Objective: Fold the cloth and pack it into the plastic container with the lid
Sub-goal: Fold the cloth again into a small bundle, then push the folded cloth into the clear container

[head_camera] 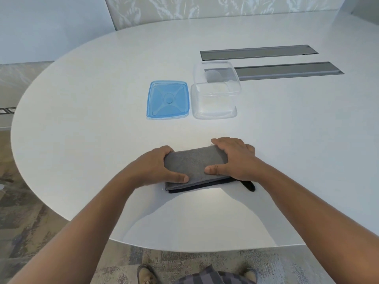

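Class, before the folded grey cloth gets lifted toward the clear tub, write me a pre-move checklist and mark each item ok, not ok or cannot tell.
1. Cloth folded flat: ok, though a dark end sticks out at its right.
2. Left hand and right hand on the cloth's ends: ok.
3. Container open: ok.
4. Container empty: ok.
5. Blue lid within view, lying left of the container: ok.
6. Folded cloth fits the container: cannot tell.

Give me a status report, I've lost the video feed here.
Left hand and right hand grip the folded grey cloth on the white table. Clear plastic container open, blue lid beside it. Path clear.
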Action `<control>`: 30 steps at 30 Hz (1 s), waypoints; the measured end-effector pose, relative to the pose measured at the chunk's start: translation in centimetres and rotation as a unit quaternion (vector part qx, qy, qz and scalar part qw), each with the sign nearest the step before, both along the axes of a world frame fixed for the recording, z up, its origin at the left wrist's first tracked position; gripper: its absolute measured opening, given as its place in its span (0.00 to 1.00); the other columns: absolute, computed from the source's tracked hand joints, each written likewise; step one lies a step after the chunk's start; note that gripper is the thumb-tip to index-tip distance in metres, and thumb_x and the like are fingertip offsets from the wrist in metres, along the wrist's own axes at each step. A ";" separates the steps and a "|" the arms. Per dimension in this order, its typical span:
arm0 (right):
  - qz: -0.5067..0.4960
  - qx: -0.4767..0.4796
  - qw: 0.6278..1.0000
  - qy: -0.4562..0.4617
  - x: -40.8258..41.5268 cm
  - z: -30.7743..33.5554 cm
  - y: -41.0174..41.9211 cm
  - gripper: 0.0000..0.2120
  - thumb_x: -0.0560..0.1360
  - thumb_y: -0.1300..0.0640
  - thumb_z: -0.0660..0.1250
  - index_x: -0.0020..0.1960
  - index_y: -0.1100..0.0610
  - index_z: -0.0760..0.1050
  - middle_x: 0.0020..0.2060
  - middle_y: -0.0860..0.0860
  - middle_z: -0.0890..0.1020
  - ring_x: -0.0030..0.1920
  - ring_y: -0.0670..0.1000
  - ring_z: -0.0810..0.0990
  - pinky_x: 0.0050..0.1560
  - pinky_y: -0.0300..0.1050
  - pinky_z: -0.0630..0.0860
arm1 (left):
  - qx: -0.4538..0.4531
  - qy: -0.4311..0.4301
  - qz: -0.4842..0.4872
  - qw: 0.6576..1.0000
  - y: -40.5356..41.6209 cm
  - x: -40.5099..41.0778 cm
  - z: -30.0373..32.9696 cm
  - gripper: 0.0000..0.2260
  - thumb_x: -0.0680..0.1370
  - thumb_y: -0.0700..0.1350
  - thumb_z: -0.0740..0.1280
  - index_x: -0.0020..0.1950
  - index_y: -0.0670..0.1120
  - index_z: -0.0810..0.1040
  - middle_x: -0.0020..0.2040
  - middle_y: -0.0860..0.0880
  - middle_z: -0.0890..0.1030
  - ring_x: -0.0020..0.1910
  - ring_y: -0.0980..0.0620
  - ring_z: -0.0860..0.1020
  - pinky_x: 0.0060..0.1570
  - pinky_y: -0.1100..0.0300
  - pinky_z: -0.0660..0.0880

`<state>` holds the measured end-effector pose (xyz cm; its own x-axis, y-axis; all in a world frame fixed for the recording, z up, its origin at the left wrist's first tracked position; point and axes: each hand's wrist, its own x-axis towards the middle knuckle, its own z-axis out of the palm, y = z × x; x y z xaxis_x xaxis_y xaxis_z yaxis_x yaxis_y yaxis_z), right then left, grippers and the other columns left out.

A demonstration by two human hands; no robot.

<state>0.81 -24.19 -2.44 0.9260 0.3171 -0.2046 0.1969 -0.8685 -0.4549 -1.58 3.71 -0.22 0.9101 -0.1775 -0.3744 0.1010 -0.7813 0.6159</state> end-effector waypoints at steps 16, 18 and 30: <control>-0.010 0.322 0.937 0.132 3.1 4.0 -0.3 0.22 0.70 0.52 0.80 0.60 0.51 0.77 0.52 0.47 0.86 0.52 0.51 0.86 0.53 0.52 0.84 | -0.468 -0.108 0.045 0.876 -2.4 6.6 4.7 0.25 0.68 0.31 0.75 0.61 0.48 0.77 0.56 0.43 0.82 0.48 0.46 0.81 0.46 0.55 0.81; -0.017 0.379 0.914 0.143 3.5 4.2 -0.1 0.23 0.71 0.54 0.79 0.62 0.53 0.77 0.55 0.49 0.86 0.55 0.53 0.86 0.55 0.54 0.83 | -0.527 -0.119 0.100 0.836 -3.6 7.3 5.4 0.23 0.69 0.32 0.75 0.61 0.46 0.76 0.53 0.44 0.84 0.48 0.48 0.82 0.47 0.55 0.81; -0.086 0.525 0.845 0.048 7.9 9.7 0.4 0.25 0.72 0.57 0.78 0.66 0.59 0.73 0.57 0.55 0.85 0.56 0.57 0.86 0.57 0.57 0.82 | -0.564 0.008 0.132 0.815 -8.5 10.8 7.8 0.22 0.79 0.49 0.72 0.70 0.38 0.77 0.64 0.41 0.83 0.64 0.39 0.81 0.61 0.37 0.78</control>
<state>8.69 -23.83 7.25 0.9722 0.2322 0.0289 0.0269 0.0117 -0.9996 9.19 -4.81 7.63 0.9690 -0.2158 -0.1200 0.1883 0.3318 0.9244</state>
